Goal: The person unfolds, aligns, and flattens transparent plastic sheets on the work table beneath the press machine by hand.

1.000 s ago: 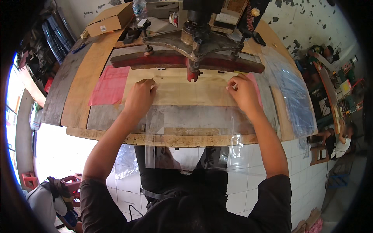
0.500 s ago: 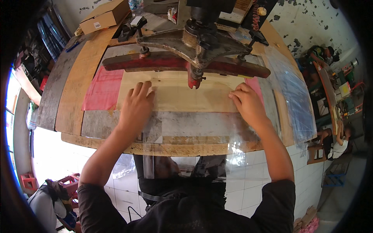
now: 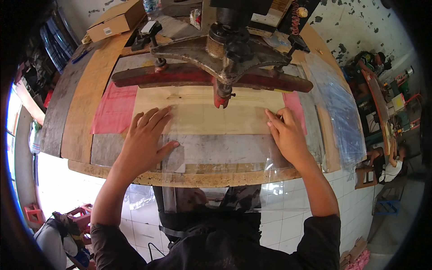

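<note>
A clear plastic sheet [image 3: 273, 167] stretches between my hands and hangs over the table's front edge. Its far part overlaps a cream panel [image 3: 211, 118] that has long narrow lines near its far side. My left hand [image 3: 145, 140] is spread along the sheet's left side, fingertips on the panel and thumb apart. At the sheet's far right corner, my right hand [image 3: 289, 137] has its thumb and index finger close together on the edge. Pink material [image 3: 112, 110] shows past both ends of the panel. Just beyond my fingertips hangs a press with a worn red bar [image 3: 184, 77].
A grey plate [image 3: 216, 150] lies under the panel on the wooden table [image 3: 225, 181]. More clear plastic [image 3: 339, 121] lies at the right. A cardboard box [image 3: 118, 20] sits at the back left. People sit at a bench [image 3: 380, 105] far right.
Both hands and the clear sheet have come slightly nearer to me. My left hand has flattened and spread its fingers. My right index finger has straightened along the sheet's edge.
</note>
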Motion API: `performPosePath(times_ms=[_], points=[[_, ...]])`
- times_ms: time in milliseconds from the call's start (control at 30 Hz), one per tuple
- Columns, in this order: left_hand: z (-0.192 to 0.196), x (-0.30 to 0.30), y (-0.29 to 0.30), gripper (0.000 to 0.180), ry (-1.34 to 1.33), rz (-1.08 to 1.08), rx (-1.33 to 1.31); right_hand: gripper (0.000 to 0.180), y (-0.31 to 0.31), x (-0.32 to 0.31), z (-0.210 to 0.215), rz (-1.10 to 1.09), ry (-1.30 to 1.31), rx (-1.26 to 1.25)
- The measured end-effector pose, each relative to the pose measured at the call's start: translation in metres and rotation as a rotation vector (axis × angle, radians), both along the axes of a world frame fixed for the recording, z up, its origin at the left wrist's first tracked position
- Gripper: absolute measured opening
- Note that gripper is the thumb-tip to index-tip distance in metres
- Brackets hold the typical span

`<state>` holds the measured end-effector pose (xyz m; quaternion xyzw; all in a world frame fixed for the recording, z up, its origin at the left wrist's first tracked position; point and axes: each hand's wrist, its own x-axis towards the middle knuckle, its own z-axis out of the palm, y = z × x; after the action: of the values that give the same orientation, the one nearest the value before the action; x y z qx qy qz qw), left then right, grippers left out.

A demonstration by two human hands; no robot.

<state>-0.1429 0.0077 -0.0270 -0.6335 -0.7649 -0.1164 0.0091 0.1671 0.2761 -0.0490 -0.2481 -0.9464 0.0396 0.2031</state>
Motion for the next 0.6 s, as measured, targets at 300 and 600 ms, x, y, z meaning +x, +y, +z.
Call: performPosePath(times_ms=[300,600], points=[[-0.007,-0.01,0.006,0.071,-0.015,0.014,0.027,0.035,0.012,-0.01,-0.007,0.029,0.048,0.061],[-0.006,-0.011,0.011,0.073,-0.017,0.039,0.055,0.034,0.016,-0.014,-0.004,0.01,0.07,-0.044]])
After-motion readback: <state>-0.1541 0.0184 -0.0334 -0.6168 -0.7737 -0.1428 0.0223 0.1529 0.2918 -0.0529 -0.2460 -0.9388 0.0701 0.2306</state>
